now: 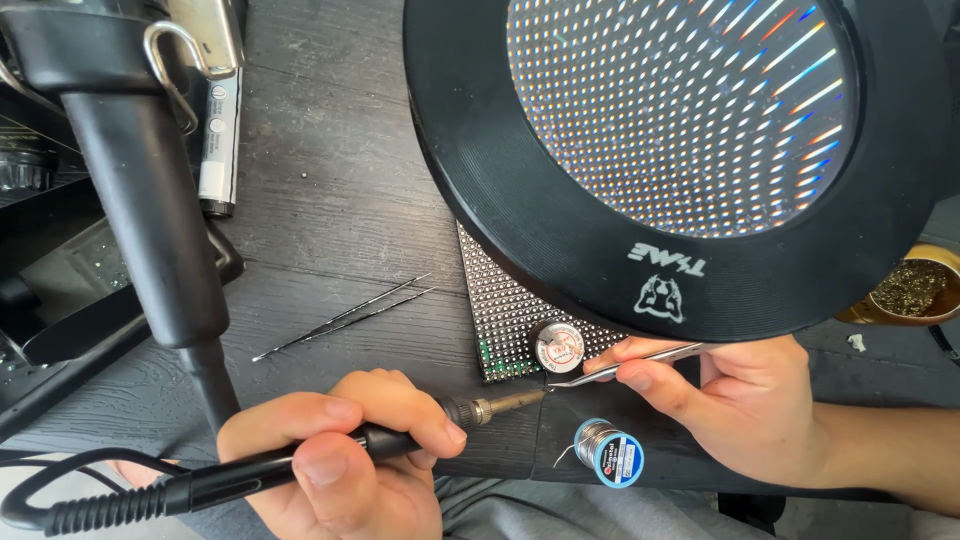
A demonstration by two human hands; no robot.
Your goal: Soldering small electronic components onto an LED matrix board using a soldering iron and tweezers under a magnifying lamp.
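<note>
One dark wood-grain worktop [330, 200] carries everything. Largest on it is one round magnifier lamp [680, 160] with a thick black ring, hanging over the far right part of the worktop; a white logo and a small white emblem sit on the near arc of its ring. At the far left corner stands one black tool holder [110, 150] with a metal clip, and beside it lies one long white-and-black marker-like label strip, its print too small to read. Under the lamp's near edge lies one dark LED matrix board [505, 320], a grid of tiny dots, reaching toward the near edge of the worktop. The left hand [340, 460] is clamped around one black soldering iron [400, 435], whose metal tip points at the board's near edge. The right hand [730, 400] pinches one pair of silver tweezers [625, 368] between thumb and fingers, their points meeting the iron's tip. There are two solder spools: one with a red-and-white label [558, 346] standing on the board, one with a blue label [610, 452] near the worktop's near edge. A second pair of tweezers [345, 318] lies loose mid-worktop. One brass tip-cleaner pot [910, 290] sits at the right edge.
</note>
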